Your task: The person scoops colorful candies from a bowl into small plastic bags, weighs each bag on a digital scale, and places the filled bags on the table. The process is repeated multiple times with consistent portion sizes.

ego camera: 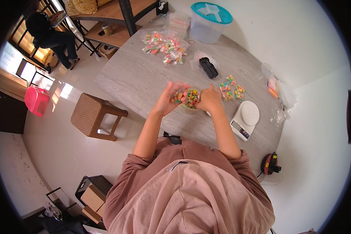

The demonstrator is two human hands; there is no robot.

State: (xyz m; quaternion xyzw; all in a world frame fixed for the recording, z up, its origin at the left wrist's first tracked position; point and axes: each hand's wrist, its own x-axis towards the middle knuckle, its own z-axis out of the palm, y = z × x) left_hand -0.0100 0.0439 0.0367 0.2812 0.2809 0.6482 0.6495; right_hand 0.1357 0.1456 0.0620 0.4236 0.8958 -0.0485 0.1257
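Observation:
My left hand (163,103) holds a small clear plastic bag (176,95) with a red strip along its mouth and several colourful candies inside. Right beside the bag is a clear jar (189,111) filled with small multicoloured candies (192,97). The fingers of my right hand (209,99) reach down at the jar's right side, among the candies. Whether they pinch a piece is hidden. Just beyond that hand lie several small filled candy packets (231,90). A white digital kitchen scale (245,120) rests to the right, its round platform bare.
Farther back on the wooden table (125,68) are a pile of candy bags (166,46), a black plastic device (208,68) and a tub with a turquoise lid (207,30). A brown stool (89,115) stands left of the table. Another person (51,33) is at the upper left.

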